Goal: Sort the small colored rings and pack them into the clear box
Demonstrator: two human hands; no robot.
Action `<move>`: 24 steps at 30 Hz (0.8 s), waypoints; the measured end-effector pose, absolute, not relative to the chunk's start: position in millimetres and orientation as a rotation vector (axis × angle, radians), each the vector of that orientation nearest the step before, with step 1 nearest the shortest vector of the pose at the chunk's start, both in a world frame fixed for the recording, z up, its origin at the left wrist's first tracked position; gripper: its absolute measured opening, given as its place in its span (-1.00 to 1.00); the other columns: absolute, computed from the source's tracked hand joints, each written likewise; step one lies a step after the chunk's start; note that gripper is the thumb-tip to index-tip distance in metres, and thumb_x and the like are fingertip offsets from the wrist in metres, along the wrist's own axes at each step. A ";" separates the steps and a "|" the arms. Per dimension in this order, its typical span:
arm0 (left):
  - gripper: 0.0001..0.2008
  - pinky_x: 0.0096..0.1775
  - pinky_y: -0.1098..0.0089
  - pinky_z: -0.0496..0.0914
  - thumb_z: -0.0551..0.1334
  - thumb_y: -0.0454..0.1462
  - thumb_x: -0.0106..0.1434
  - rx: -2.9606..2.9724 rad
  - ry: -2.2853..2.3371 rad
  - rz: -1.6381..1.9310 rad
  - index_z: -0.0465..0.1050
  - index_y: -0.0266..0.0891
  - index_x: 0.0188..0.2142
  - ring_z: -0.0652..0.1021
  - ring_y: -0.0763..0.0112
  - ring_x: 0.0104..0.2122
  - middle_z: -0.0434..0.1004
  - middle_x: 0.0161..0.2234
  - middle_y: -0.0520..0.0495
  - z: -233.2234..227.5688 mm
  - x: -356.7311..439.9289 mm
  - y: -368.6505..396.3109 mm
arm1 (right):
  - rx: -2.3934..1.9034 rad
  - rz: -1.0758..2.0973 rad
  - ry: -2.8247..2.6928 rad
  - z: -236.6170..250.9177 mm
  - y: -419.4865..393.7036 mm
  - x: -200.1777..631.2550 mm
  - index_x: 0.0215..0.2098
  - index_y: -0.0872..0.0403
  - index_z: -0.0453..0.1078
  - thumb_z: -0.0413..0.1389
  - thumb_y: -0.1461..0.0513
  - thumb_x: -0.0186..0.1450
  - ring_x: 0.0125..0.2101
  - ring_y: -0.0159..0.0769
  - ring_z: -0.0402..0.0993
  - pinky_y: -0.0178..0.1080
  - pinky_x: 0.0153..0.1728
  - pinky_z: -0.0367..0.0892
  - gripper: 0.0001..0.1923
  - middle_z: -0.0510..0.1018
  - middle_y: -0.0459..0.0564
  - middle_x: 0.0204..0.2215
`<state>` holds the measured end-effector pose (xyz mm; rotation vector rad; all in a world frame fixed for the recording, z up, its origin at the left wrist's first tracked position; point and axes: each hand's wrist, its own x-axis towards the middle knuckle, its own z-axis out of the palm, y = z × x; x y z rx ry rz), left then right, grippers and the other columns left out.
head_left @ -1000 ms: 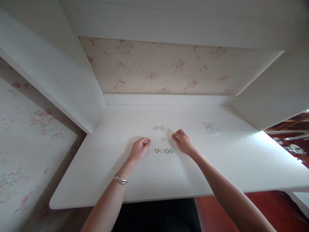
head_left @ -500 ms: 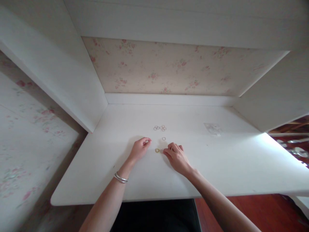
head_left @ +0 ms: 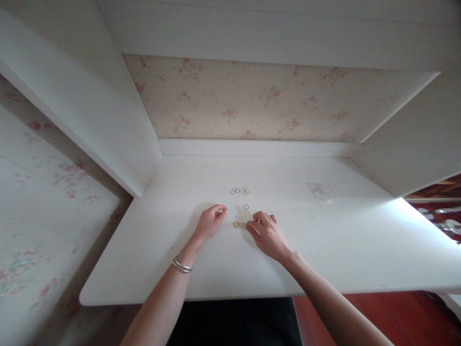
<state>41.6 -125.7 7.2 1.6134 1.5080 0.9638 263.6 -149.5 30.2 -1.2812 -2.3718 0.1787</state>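
My right hand [head_left: 267, 234] rests over the white desk, fingers bent, with thumb and index fingertips closed at the edge of a pale thin ring [head_left: 243, 225]. Just left of that lies a yellow ring-shaped piece [head_left: 236, 224]. My left hand [head_left: 211, 220] lies on the desk to the left, its fingers curled and pinched together; whatever is between them is too small to make out. A single thin ring [head_left: 246, 207] sits between and beyond my hands. Farther back, several thin rings [head_left: 240, 191] form a joined-looking cluster.
A clear plastic bag [head_left: 321, 192] with small contents lies at the right on the white desk [head_left: 353, 240]. White panels [head_left: 122, 96] rise at both sides, and a shelf [head_left: 273, 33] overhangs the back. Floral wallpaper [head_left: 248, 105] covers the rear wall.
The view has shifted slightly. My right hand's fingers have changed their bend a little beside the pale ring. My left hand keeps its pinch, and the rings lie as before.
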 end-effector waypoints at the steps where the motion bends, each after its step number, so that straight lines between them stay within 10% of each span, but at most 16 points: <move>1: -0.72 -0.43 0.50 0.27 0.10 -0.11 0.22 1.612 1.510 0.966 0.48 -0.22 -0.25 0.44 0.48 -0.50 0.51 -0.45 0.03 7.1 41.6 -125.7 | -1.284 0.183 -2.336 31.4 -148.9 266.8 -0.26 -0.01 0.46 -0.02 0.21 0.33 -0.33 -0.34 0.30 -0.21 -0.22 0.13 -0.80 0.34 -0.01 -0.31; 15: -0.72 -0.43 0.47 0.29 0.06 -0.14 0.26 1.931 1.608 0.742 0.48 -0.20 -0.24 0.48 0.44 -0.51 0.53 -0.48 0.00 11.4 62.8 -102.7 | -1.626 0.464 -1.465 -11.6 -129.3 334.9 -0.37 0.04 0.47 0.03 0.00 0.23 -0.55 -0.44 0.20 -0.30 -0.46 0.20 -0.68 0.33 -0.09 -0.40; 24: -0.77 -0.14 0.41 0.32 0.09 -0.21 0.26 2.160 1.816 0.506 0.46 -0.09 -0.15 0.50 0.34 -0.17 0.53 -0.15 -0.03 22.9 103.3 -54.6 | -1.623 0.510 -1.475 -11.4 -130.8 339.2 -0.35 0.03 0.47 0.00 -0.02 0.23 -0.56 -0.44 0.23 -0.31 -0.46 0.21 -0.65 0.33 -0.08 -0.37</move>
